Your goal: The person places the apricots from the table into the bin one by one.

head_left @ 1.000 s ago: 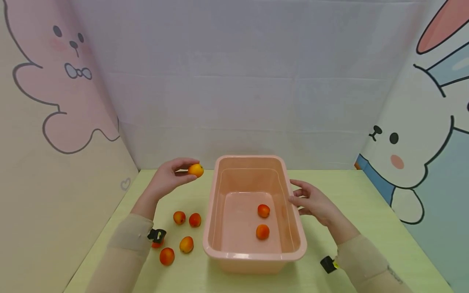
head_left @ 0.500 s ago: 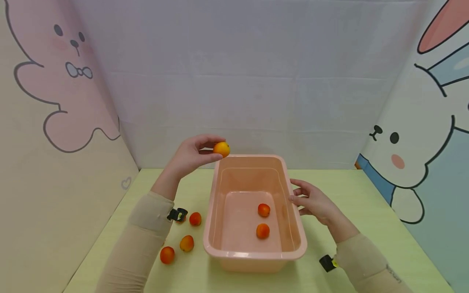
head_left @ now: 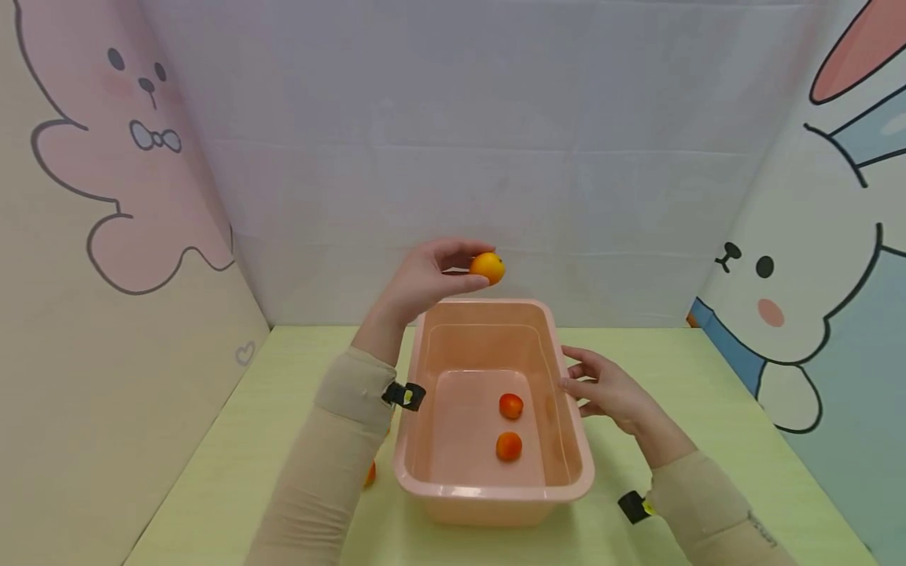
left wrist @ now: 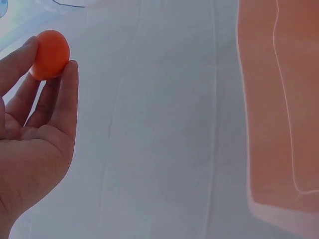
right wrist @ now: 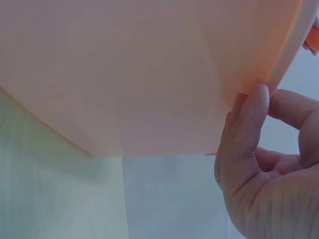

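Note:
In the head view my left hand pinches a small orange fruit between thumb and fingertips, raised over the far rim of a pink plastic tub. The left wrist view shows the same smooth fruit at the ends of the fingers. On the tub's floor lie two reddish-orange fruits, one farther back and one nearer. My right hand holds the tub's right rim; from below, its fingers sit against the outer wall under the lip, the thumb up at the rim.
Left of the tub, another orange fruit peeks out from behind the left sleeve. The pale green table ends at a white cloth backdrop. Cartoon-printed panels stand at both sides.
My left hand has carried the fruit rightward and up, from left of the tub to over its far end. Its sleeve now covers most fruits on the table. The right hand stays put.

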Demonstrator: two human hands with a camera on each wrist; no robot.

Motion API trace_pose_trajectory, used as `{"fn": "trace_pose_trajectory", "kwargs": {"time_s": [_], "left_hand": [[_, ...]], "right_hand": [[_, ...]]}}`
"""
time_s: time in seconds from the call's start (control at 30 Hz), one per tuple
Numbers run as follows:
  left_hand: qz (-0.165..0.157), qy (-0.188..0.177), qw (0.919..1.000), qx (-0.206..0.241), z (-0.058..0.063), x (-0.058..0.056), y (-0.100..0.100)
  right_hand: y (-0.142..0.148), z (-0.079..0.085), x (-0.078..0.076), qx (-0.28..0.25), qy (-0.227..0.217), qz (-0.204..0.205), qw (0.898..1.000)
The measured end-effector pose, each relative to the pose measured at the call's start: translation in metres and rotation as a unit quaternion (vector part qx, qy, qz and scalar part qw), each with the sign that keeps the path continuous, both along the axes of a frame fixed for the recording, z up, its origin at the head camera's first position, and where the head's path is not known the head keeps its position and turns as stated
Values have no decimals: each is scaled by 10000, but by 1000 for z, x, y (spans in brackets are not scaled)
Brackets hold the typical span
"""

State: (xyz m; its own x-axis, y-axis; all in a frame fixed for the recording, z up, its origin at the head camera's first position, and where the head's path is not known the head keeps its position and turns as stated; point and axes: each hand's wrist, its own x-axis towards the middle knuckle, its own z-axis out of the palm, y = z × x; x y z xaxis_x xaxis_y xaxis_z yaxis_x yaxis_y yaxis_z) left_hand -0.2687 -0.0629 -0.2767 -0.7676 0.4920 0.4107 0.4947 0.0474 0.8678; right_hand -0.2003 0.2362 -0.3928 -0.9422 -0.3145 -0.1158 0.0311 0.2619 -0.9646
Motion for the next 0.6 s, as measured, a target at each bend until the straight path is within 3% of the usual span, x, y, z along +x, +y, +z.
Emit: {"fn": "trace_pose_trajectory", "kwargs": {"time_s": [0.13,0.27,0.6], "left_hand": [[-80,-313,9994,-110,-6,-6,16],[-45,-664,9971,-379,-21,-16,26],[337,-1240,9859,-1076,-56,-33,43]], "right_hand": [[0,0,0,11,-4,-28,10000],[0,0,0,-3,-29,-60,10000],[0,-1,1,-73,-43,-62,9999]]}}
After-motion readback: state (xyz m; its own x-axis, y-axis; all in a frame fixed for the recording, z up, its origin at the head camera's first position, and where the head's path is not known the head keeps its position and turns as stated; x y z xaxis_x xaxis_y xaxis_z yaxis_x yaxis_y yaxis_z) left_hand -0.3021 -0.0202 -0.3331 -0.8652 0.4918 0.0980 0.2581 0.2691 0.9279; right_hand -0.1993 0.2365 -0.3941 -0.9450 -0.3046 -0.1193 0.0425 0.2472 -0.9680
